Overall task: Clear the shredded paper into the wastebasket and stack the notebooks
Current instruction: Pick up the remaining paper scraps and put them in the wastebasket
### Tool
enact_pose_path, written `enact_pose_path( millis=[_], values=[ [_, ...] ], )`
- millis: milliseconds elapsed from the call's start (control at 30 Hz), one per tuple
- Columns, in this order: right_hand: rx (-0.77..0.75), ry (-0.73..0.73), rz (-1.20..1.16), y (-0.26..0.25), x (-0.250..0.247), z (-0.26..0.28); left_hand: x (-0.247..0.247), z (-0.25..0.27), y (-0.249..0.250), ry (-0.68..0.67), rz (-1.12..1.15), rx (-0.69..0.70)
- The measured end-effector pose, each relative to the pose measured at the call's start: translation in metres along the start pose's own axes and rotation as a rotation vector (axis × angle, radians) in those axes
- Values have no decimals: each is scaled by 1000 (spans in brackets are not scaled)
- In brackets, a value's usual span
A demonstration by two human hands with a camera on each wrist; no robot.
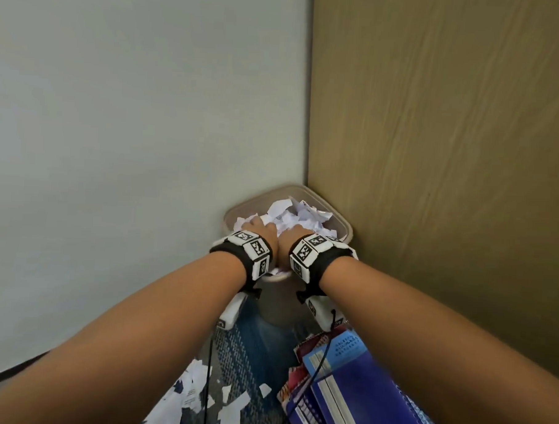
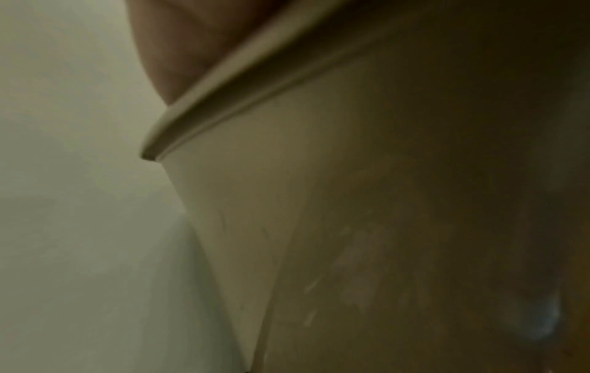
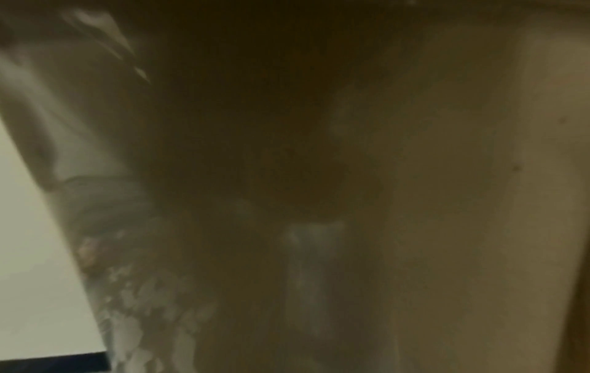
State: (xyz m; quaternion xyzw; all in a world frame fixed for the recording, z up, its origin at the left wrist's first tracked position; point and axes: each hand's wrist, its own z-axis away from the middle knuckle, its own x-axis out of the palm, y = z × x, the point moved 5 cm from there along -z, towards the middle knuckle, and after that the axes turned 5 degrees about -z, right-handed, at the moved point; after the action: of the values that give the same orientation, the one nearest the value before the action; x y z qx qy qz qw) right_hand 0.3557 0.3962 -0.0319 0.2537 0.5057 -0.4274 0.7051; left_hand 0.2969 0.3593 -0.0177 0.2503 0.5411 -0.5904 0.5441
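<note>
Both hands reach down into the wastebasket point(image 1: 341, 229), side by side and nearly touching. Left hand point(image 1: 261, 227) lies on the heap of shredded paper point(image 1: 295, 216) at the basket's left side; right hand point(image 1: 295, 233) lies on the same heap just right of it. From the head view only the backs of the hands show, the fingers sunk among the scraps, so I cannot tell whether either hand is spread flat or closed round paper. Each wrist wears a black band with white marker blocks.

Paper fills the basket almost to its rim. The basket stands in the corner where the pale wall point(image 1: 132, 109) meets the wood panel point(image 1: 451, 139), touching or nearly touching both.

On the carpet point(image 1: 249, 348) on the near side of the basket, more paper scraps point(image 1: 187, 397) lie loose, toward the wall side. Notebooks point(image 1: 354, 385), blue and purple with a red cover among them, lie in an uneven pile near the basket's foot on the panel side, under the right forearm.

The left wrist view shows the basket's rim point(image 2: 255, 78) and outer wall close up, with the pale wall beside it. The right wrist view is dark and blurred; only the basket's translucent side point(image 3: 447, 202) can be made out.
</note>
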Motion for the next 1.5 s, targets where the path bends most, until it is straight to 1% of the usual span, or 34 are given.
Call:
enact_pose_path(
  millis=[67,133,167,233,267,300,333,367,400,433,467,567,600,667,700,733,800,867,900,967,1033,1100,1133,1200,1267,1300,1367,1400,1433,1500],
  values=[
    [10,-13,-71,2,5,-3,11,-5,4,-36,-1,-8],
    [-22,24,-102,4,-1,3,12,-14,4,-66,-2,0],
    [-12,39,-77,6,-4,2,9,-19,3,-86,-7,11],
    [-6,29,-59,8,-12,-6,-7,-15,-5,-85,90,1],
    [11,3,-61,13,-13,-22,-21,-7,-10,-70,138,6],
    [17,11,-90,20,-12,-35,-34,0,-15,-56,199,28],
    [8,54,-167,26,-17,-41,-43,6,-21,-44,263,56],
    [6,83,-238,29,-31,-29,-51,9,-28,-36,339,68],
    [21,89,-281,26,-51,1,-56,11,-35,-23,405,67],
    [8,90,-291,23,-70,25,-61,14,-42,-11,454,61],
    [2,89,-317,26,-84,38,-64,19,-48,-7,483,59],
    [-11,170,-447,31,-105,42,-73,35,-61,26,546,89],
    [11,207,-468,29,-106,43,-76,40,-63,43,563,106],
    [16,336,-518,25,-116,53,-82,51,-69,87,592,128],
    [14,431,-557,25,-121,58,-85,55,-71,117,615,123],
    [14,504,-605,23,-125,63,-87,59,-75,163,646,121],
    [-13,596,-668,14,-127,69,-88,70,-86,285,718,87],
    [-92,661,-638,-5,-131,81,-86,83,-105,428,805,16],
    [-147,670,-625,-25,-124,89,-72,96,-120,457,844,-32],
    [-241,695,-606,-49,-117,102,-54,107,-138,511,879,-102],
    [-362,646,-580,-84,-94,111,-12,125,-156,475,859,-155],
    [-478,538,-509,-120,-60,120,48,144,-168,360,789,-180],
    [-519,468,-469,-136,-41,123,82,153,-173,256,735,-173],
    [-565,296,-407,-158,7,122,159,177,-175,-36,620,-153],
    [-541,113,-331,-164,53,115,223,205,-178,-263,493,-173],
    [-522,19,-285,-168,79,112,251,223,-181,-336,480,-197],
    [-426,-121,-225,-160,130,106,296,257,-180,-386,505,-251],
    [-346,-167,-213,-151,156,103,316,272,-176,-403,506,-258],
    [-244,-201,-205,-139,183,101,336,286,-170,-403,522,-255],
    [-44,-223,-191,-116,232,102,370,308,-155,-384,565,-264]
  ],
)
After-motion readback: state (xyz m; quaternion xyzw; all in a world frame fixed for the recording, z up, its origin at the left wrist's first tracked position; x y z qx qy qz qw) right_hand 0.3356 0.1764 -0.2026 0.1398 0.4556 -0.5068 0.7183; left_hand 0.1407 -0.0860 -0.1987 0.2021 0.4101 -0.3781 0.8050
